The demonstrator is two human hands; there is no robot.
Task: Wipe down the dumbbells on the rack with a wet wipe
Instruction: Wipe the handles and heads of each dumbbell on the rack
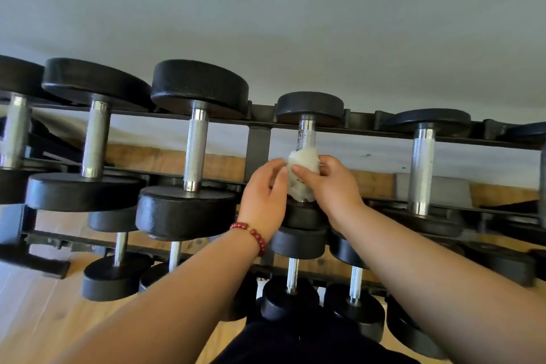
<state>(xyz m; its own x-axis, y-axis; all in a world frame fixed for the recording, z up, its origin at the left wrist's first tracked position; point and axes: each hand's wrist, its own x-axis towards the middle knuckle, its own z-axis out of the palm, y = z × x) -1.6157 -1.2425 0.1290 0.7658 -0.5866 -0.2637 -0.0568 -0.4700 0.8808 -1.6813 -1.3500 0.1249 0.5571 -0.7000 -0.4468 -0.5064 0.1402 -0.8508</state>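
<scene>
1. Steelwork first: the rack (257, 142) runs black from nine o'clock to three o'clock, with two tiers of round-headed weights on it.
2. Next, the dumbbell (310, 106) I am cleaning lies on the upper tier, just toward one o'clock of centre, with bigger ones at its nine o'clock.
3. My right hand (334, 186) comes in from five o'clock; thumb and curled fingers clasp the wet wipe (302, 177) round the handle (307, 136).
4. My left hand (263, 195) comes in from seven o'clock, its thumb and curled fingers pinching the wipe's nine o'clock edge.
5. The wipe, white and bunched, covers the handle's six o'clock half.
6. A red bead bracelet (254, 235) circles my left wrist.
</scene>
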